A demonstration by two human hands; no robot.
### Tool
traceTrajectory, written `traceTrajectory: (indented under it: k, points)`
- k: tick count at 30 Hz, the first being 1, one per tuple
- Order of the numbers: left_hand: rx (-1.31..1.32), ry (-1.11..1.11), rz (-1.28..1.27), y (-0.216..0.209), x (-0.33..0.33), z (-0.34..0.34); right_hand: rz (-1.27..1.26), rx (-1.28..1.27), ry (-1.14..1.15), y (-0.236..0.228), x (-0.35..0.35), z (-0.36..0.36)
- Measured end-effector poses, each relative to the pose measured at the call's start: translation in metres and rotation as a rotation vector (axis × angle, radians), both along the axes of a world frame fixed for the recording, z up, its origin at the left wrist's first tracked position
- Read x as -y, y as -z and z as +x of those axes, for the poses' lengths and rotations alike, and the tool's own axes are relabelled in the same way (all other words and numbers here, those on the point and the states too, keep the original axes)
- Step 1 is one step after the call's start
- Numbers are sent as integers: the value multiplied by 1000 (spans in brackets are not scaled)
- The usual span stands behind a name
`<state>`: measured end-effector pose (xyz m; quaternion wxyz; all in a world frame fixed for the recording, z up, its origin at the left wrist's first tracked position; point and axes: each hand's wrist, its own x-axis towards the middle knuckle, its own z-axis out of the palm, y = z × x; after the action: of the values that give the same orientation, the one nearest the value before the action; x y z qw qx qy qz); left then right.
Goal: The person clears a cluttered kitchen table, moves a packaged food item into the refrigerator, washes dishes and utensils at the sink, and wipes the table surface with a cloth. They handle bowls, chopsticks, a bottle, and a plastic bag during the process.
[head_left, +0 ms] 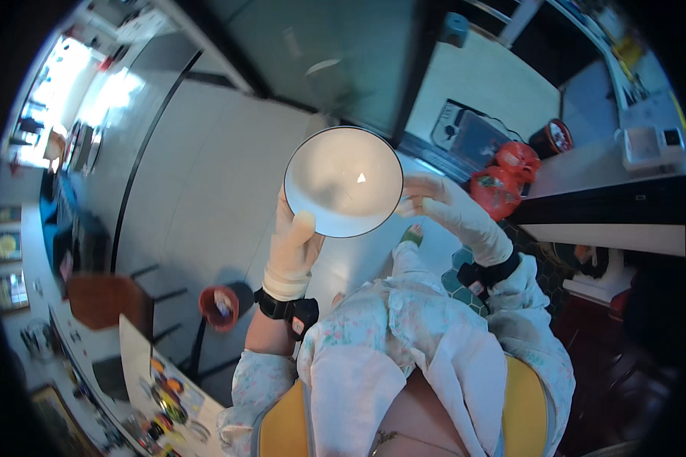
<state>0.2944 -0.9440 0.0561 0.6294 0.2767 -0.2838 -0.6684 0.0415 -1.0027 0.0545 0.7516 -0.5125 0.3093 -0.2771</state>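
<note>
A round white bowl (344, 183) with a thin dark rim is held up in front of me, its hollow side facing me and a small bright glint inside. My left hand (293, 240), in a pale cream glove, grips its lower left edge. The thumb lies over the rim, and the other fingers are mostly hidden behind the bowl. At the right edge is my right hand (438, 202), gloved alike, its bent fingers against the rim and their tips partly hidden. Dark bands circle both wrists.
Below left, a red bin (225, 305) stands on the pale floor near a brown chair (110, 308) and a cluttered table (168, 396). Tied red bags (497, 190) sit at the right, by a dark red bucket (550, 139). Ahead is a dark-framed glass door (335, 53).
</note>
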Motion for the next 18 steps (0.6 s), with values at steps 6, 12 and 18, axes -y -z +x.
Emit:
traceTrajectory:
  k: [6,12,18]
  points:
    - [-117,297,43,-13,164,-154,70,85,287,-6,102,-154]
    - [-53,528,113,-10,301,-259,75,212,478,4,203,-258]
    - [34,651,227,10,443,-330,242,229,597,16,323,-318]
